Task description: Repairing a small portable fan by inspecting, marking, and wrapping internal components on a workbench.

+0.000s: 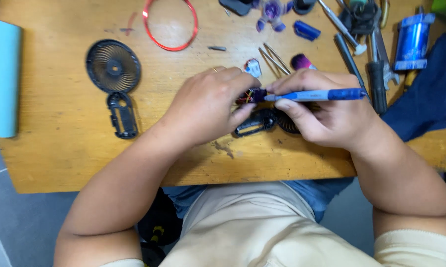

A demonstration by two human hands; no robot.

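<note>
Wooden bench [60,128] filling the upper frame, with a dark blue cloth [430,94] at right, a round black fan grille [113,66] and black oval housing [122,115] at upper left, a red ring [170,24] at top, and a blue cylinder [413,42] at upper right. At centre, the left hand [205,106] has its fingers closed around a small dark part with coloured wires [250,95], held just above a black fan body [262,122] on the bench. The right hand [326,111] grips a blue-handled screwdriver [314,95], its tip touching the small part; metal tweezers [275,58] lie just above.
</note>
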